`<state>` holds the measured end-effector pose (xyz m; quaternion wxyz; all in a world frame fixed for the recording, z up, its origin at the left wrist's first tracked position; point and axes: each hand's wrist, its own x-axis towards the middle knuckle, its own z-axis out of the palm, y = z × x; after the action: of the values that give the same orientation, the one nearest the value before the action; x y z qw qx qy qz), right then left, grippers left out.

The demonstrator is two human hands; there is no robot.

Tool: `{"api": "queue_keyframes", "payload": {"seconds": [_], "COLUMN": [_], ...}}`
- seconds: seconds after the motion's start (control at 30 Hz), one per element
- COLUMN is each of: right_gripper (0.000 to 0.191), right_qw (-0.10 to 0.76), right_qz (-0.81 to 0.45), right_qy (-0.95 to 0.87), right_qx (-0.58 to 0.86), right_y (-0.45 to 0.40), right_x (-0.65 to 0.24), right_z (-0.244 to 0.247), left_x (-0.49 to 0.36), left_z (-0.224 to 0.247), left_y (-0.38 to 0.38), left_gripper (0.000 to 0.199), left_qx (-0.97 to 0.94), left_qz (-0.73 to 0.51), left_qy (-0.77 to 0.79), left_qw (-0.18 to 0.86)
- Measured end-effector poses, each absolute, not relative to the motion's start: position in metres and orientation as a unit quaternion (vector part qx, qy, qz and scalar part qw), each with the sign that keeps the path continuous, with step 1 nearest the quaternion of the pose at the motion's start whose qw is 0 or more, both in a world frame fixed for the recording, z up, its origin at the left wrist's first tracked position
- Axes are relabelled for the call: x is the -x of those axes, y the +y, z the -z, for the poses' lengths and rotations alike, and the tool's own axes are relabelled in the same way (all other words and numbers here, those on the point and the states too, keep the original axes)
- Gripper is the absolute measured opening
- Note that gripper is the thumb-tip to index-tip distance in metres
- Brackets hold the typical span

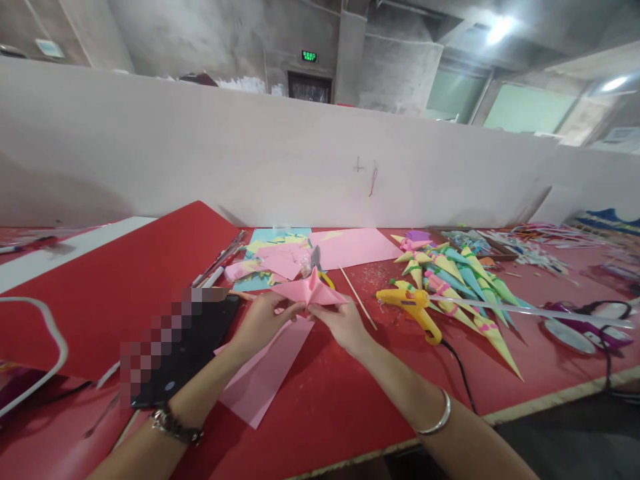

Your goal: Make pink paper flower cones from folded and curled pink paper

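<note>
A folded piece of pink paper [311, 289], with a raised crease in its middle and pointed sides, is held up over the red table. My left hand [265, 319] pinches its near left edge. On the right side my right hand [345, 323] grips it with the thumb in front. Both thumbs nearly meet at the centre. Under my left wrist lies a flat pink paper sheet [270, 380], partly covered by the arm. A yellow-handled pair of scissors [327, 279] shows just behind the folded paper, mostly hidden.
A yellow hot glue gun [407, 303] with a clear stick lies right, before a pile of colourful paper cones [455, 287]. A thin wooden stick [359, 299] rests nearer. Left are a black tablet-like device [187, 360] and red board [150, 287]. A white partition [280, 160] stands behind.
</note>
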<state>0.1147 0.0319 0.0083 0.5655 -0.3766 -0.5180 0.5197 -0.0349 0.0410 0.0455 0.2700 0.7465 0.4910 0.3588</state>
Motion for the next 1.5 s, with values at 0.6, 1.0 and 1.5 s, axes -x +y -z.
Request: {"api": "queue_keyframes", "payload": {"seconds": [0.6,1.0,1.5], "right_gripper": [0.01,0.014,0.025], "right_qw": [0.539,0.57,0.618], "right_qz": [-0.467,-0.401,-0.508], "right_qy": [-0.602,-0.599,-0.473], "right_qx": [0.36,0.394,0.369], "right_y": [0.031,0.027,0.032], "right_x": [-0.117,-0.114,-0.115], "right_z": [-0.005,-0.011,-0.01], "left_x": [0.03,0.031,0.026], "left_z": [-0.038,-0.029,-0.039], "left_y": [0.03,0.043,0.037], "left_gripper": [0.021,0.037,0.034], "left_qx": [-0.789,-0.7,-0.662], "left_qz": [-0.405,-0.414,-0.393], "left_qy": [0.379,0.48,0.525], "left_qw": [0.265,0.328,0.364]}}
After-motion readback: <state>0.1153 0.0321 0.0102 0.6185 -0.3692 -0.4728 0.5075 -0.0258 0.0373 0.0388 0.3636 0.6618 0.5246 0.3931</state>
